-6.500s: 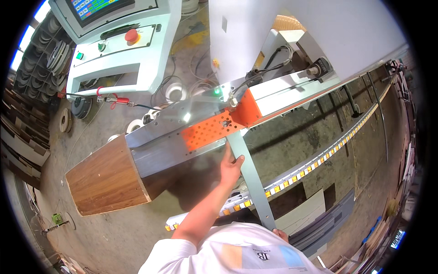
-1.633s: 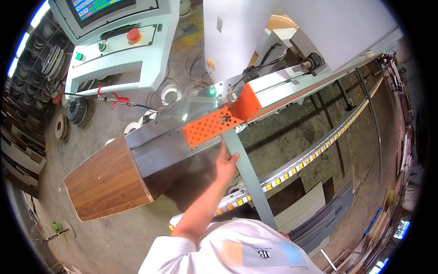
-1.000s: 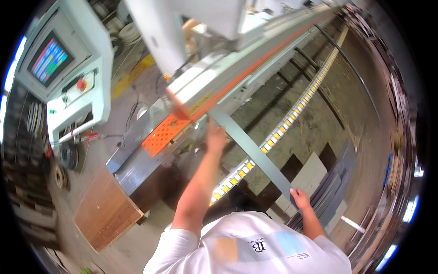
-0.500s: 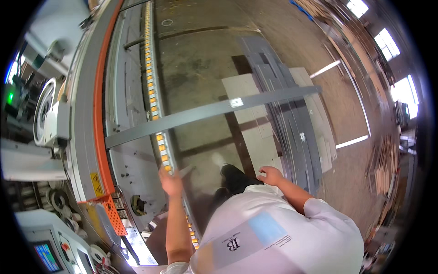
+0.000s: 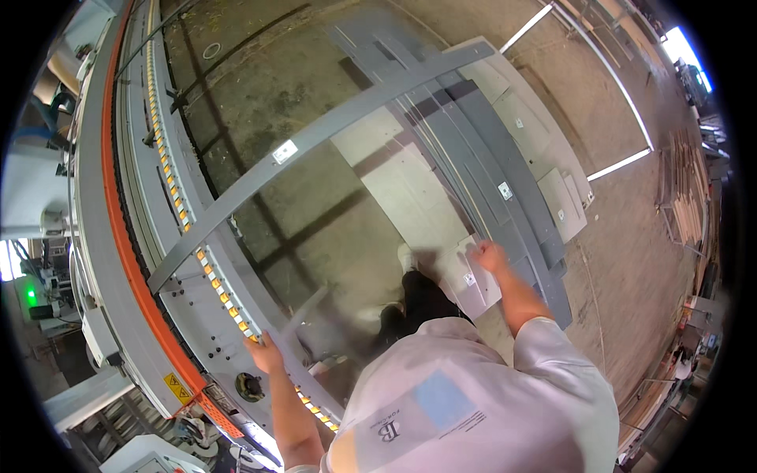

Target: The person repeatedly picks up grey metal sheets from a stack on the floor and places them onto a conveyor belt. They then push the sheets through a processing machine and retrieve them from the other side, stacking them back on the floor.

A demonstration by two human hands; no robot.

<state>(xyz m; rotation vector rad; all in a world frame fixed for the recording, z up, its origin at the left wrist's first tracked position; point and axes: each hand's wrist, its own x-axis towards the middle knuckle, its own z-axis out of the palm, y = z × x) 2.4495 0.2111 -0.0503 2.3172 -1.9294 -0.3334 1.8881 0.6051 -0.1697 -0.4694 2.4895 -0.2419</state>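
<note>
My left hand [image 5: 266, 353] is at the edge of the machine, its fingers bent over a rail with yellow rollers [image 5: 216, 285]. My right hand [image 5: 490, 257] is away to the right, fingers curled, above a small pale panel [image 5: 475, 288] with a white label; nothing shows in it. A long grey strip [image 5: 339, 117] with a label slants across the view, one end on the machine beside the orange guard [image 5: 120, 225]. Its other end reaches over the stack of grey panels [image 5: 493, 169]. Neither hand touches the strip.
Pale boards [image 5: 540, 150] lie under and beside the grey stack. White floor lines [image 5: 611, 165] run beyond it, and timber [image 5: 684, 185] is piled at the far right. Machine housings and a lit green lamp [image 5: 31, 293] stand at left. My legs [image 5: 414, 299] are between machine and stack.
The whole view has swung and shifted, so machine and strip appear farther left. My right hand has come forward and out from my body toward the grey panels. The left stays at the roller rail.
</note>
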